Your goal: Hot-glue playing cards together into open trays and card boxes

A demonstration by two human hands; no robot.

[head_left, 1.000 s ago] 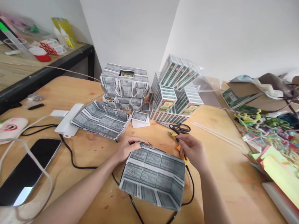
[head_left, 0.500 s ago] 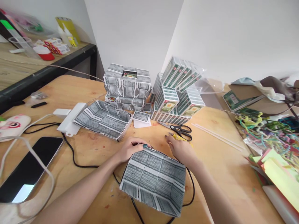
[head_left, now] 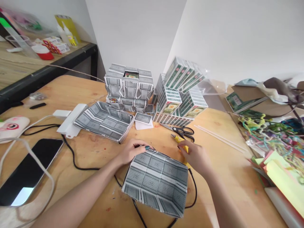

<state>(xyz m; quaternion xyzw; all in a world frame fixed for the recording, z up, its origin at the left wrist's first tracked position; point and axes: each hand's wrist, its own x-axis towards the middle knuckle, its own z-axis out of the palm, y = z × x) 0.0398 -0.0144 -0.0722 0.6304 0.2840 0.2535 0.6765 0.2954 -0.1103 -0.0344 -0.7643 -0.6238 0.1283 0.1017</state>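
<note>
My left hand (head_left: 133, 151) is closed on the far left edge of a shallow tray made of grey-patterned playing cards (head_left: 154, 180), thumb on the inside. The tray tilts toward me, its hollow side showing. Just beyond its right edge, my right hand (head_left: 196, 155) has its fingers around a yellow glue gun (head_left: 185, 146), whose nozzle points away to the left. The palm hides part of the gun's handle. Black-handled scissors (head_left: 184, 131) lie right behind the nozzle. Another card tray (head_left: 104, 122) rests farther back on the left.
Behind stand a block of joined cards (head_left: 129, 85) and stacked green card boxes (head_left: 169, 101). A power strip (head_left: 72, 122) and phone (head_left: 33, 171) lie left; black cords run under the held tray. Two thin white sticks (head_left: 220, 139) and colourful scraps (head_left: 275, 136) are right.
My right hand has shifted right and slightly toward me along the glue gun, uncovering its front part. My left hand and the held tray have stayed nearly still.
</note>
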